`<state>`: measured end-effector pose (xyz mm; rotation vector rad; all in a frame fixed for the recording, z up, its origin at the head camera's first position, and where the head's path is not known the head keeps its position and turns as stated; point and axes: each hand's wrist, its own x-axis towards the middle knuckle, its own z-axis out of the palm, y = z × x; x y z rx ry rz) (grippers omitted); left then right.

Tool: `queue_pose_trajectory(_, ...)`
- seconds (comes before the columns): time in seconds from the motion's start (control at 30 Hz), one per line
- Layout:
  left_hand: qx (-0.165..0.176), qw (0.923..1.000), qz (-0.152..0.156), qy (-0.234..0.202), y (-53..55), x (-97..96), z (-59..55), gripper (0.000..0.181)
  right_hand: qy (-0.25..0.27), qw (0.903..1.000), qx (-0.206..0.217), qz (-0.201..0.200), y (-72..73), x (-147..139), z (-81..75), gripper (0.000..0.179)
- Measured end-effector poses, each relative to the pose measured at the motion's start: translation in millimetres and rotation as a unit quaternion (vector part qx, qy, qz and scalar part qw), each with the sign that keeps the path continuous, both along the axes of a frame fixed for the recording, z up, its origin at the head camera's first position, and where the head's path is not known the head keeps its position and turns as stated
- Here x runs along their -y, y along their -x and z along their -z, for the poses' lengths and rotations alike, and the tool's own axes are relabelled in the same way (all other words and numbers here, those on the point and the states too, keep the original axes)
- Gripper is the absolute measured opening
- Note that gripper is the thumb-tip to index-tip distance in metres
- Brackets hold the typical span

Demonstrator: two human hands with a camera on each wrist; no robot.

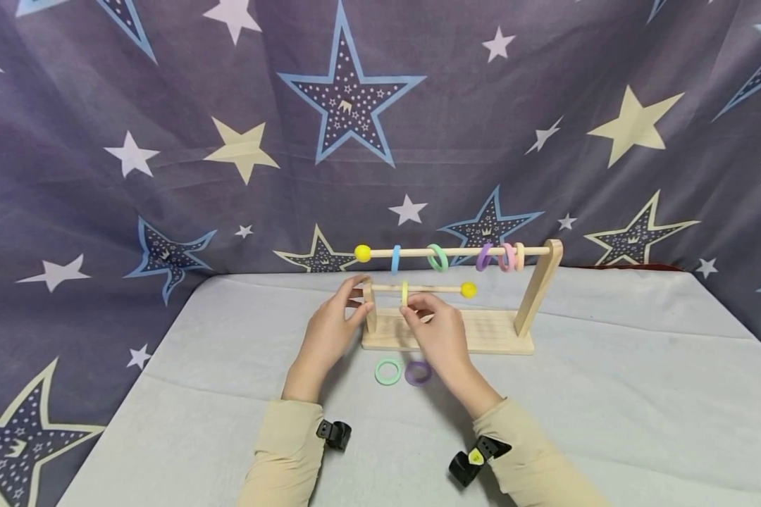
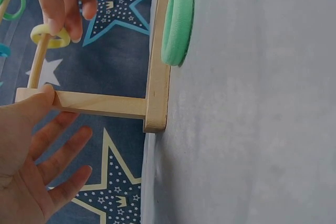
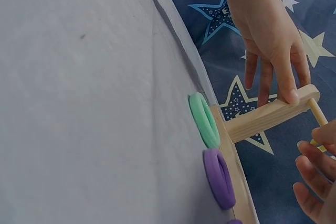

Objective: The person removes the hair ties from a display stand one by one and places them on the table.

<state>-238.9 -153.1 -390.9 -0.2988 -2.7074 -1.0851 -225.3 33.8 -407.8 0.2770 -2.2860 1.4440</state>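
A wooden rack (image 1: 497, 332) with two rods stands on the table. My left hand (image 1: 330, 327) holds the top of its short left post (image 2: 100, 103), thumb on the near side and index finger behind. With thumb and fingertips, my right hand (image 1: 442, 332) pinches a yellow hair tie (image 1: 404, 292), which encircles the lower rod (image 1: 440, 289) near that post. A yellow ball (image 1: 468, 290) caps this rod's right end. Blue (image 1: 396, 259), green (image 1: 438, 258), purple, pink and peach ties hang on the upper rod (image 1: 463, 251).
In front of the base, a green hair tie (image 1: 388, 372) and a purple hair tie (image 1: 418, 373) lie flat on the pale tablecloth (image 1: 177, 422). The tall right post (image 1: 537, 289) carries the upper rod. Behind the table hangs a dark star-patterned cloth (image 1: 184, 84).
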Motion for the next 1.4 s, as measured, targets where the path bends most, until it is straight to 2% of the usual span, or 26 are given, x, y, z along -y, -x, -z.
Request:
queue_pose_trajectory(0.3,0.003,1.0000,-0.001,-0.001,-0.3,0.4,0.6,0.047,-0.005,0.9999,0.006,0.015,-1.1,-9.2,-2.6,0.010)
queue_pose_trajectory(1.4,0.005,1.0000,-0.003,0.001,0.5,-0.5,0.8,0.047,-0.021,0.9989,-0.015,0.040,-8.6,-47.5,-8.9,0.010)
